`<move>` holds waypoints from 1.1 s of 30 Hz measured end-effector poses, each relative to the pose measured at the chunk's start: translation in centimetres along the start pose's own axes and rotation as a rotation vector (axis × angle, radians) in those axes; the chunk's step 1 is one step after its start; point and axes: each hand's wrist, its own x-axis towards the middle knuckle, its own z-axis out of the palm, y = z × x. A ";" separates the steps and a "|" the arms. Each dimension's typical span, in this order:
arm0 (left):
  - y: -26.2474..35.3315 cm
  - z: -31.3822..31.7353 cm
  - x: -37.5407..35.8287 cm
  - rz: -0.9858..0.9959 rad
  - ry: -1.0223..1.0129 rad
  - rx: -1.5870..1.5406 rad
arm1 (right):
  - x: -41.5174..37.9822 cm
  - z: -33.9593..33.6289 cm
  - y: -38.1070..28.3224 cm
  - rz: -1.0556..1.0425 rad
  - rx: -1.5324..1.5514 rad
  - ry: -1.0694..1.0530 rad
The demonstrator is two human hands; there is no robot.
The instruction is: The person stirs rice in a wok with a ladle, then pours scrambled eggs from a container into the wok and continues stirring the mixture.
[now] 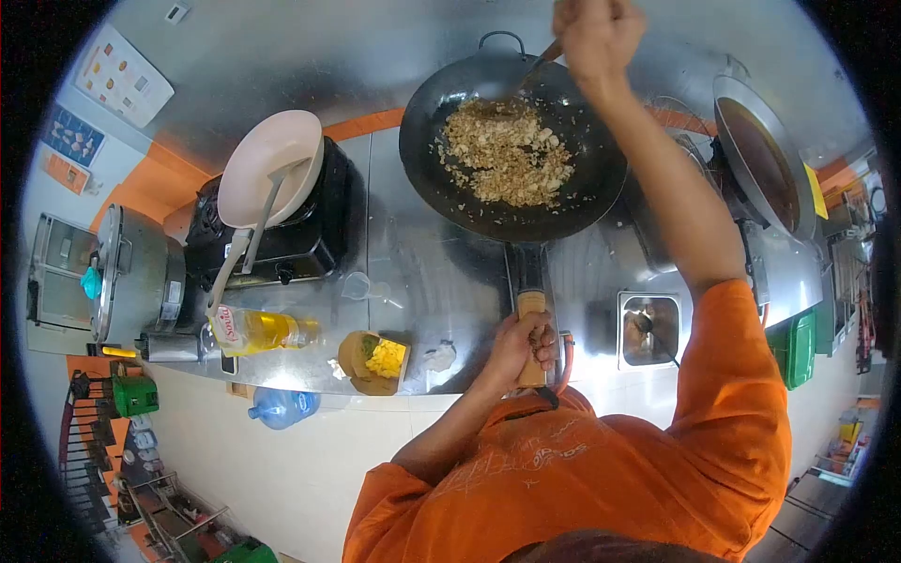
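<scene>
A black wok [584,211] holds fried rice [511,159] with pale chunks in it. My left hand [524,347] is wrapped round the wok's wooden handle [531,302], close to my body. Above the far side of the wok, my right hand [601,38] grips the handle of a spatula [542,62] from above. The spatula slants down to the left into the rice, where its blade is blurred and partly covered.
A pink pan [258,155] with a grey turner [263,216] rests on a black stove [324,225] at left. Nearer stand an oil bottle [267,331] and a carton of yellow food [357,361]. At right are a metal container [648,319] and a large pan of brown liquid [765,159].
</scene>
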 end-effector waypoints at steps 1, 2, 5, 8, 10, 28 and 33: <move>0.0 0.1 -0.1 0.001 -0.002 0.001 | -0.1 -0.3 0.8 -0.002 0.000 -0.001; 0.1 0.2 -0.2 -0.022 0.004 0.010 | -0.7 -0.3 1.2 -0.136 -0.073 -0.079; 0.1 0.1 -0.1 -0.027 0.011 0.015 | -0.3 0.0 0.1 -0.253 -0.085 -0.137; 0.1 -0.1 0.1 -0.022 0.018 0.008 | 0.5 -1.1 3.2 -0.196 0.028 -0.084; -0.1 -0.1 0.1 -0.029 0.021 0.007 | 0.7 -1.6 3.7 -0.161 0.085 -0.054; 0.1 -0.5 0.5 -0.017 -0.035 -0.040 | 0.4 -3.5 -0.5 -0.269 0.103 -0.041; 0.1 -0.2 0.3 -0.050 0.005 -0.007 | 1.0 -8.8 1.0 -0.401 -0.360 -0.084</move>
